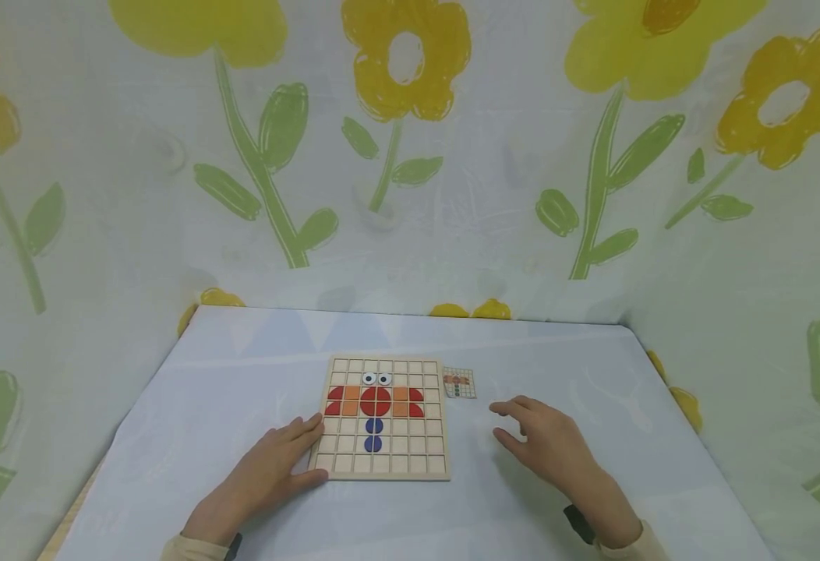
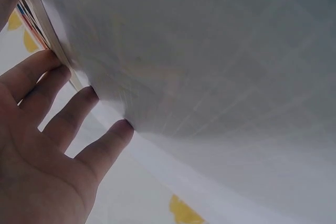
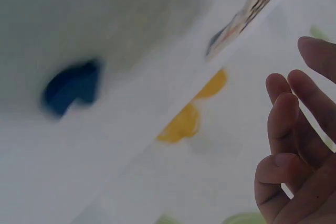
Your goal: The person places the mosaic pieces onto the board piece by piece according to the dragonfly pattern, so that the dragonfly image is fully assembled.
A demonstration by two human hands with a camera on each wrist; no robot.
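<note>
A wooden grid board (image 1: 349,463) lies flat on the table. It bears two eye pieces (image 1: 376,379), a red disc (image 1: 375,401) of joined pieces, orange squares (image 1: 351,400) and red curved pieces at both sides, and two blue rounds (image 1: 373,435) below. My left hand (image 1: 273,461) rests against the board's left edge, fingers extended and thumb at the lower left corner. To the right of the board, my right hand (image 1: 557,442) hovers over the table with loosely bent fingers, holding nothing. A blurred dark blue piece (image 3: 73,88) shows in the right wrist view.
A small pattern card (image 1: 460,382) with a printed grid figure lies beside the board's upper right edge. The pale tablecloth (image 1: 256,382) covers the table. Behind it hangs a flower-print cloth backdrop (image 1: 466,257), which also stands at both sides.
</note>
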